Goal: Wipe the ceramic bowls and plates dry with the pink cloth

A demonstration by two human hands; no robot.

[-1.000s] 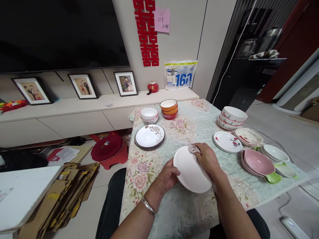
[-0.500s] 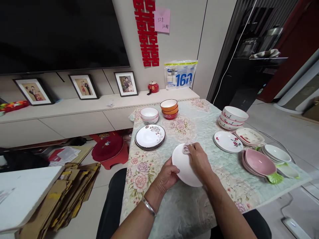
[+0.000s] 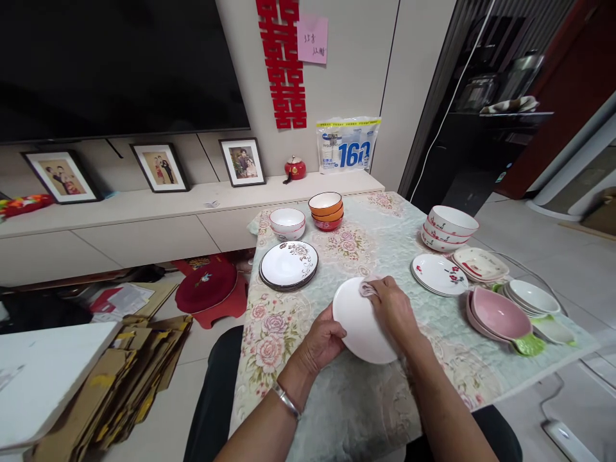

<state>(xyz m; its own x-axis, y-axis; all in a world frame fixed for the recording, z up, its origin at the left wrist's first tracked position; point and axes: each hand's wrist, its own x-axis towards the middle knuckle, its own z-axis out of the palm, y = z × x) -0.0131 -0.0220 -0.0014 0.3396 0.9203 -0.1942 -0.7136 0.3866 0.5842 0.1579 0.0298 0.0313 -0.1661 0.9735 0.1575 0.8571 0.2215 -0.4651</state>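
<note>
A plain white plate (image 3: 359,324) is held tilted above the near part of the table, in front of me. My left hand (image 3: 326,337) grips its left edge, thumb on the face and fingers beneath. A pale crumpled cloth (image 3: 368,287) is bunched in the fingers of my right hand (image 3: 392,309) and pressed on the plate's upper right face. That hand and forearm cover the plate's right edge. Beyond my left hand lies a stack of dark-rimmed floral plates (image 3: 289,263). Small flowered plates (image 3: 439,274) are stacked to the right of my right hand.
On the flowered tablecloth (image 3: 274,321), orange bowls (image 3: 326,205) and white bowls (image 3: 287,221) stand at the back. Along the right are tall bowls (image 3: 451,228), square dishes (image 3: 480,264), pink bowls (image 3: 498,314) and white dishes (image 3: 534,296). A red stool (image 3: 209,289) is left of the table.
My right hand has slid the cloth a little to the right across the plate's face. My left hand keeps its hold on the edge in nearly the same place.
</note>
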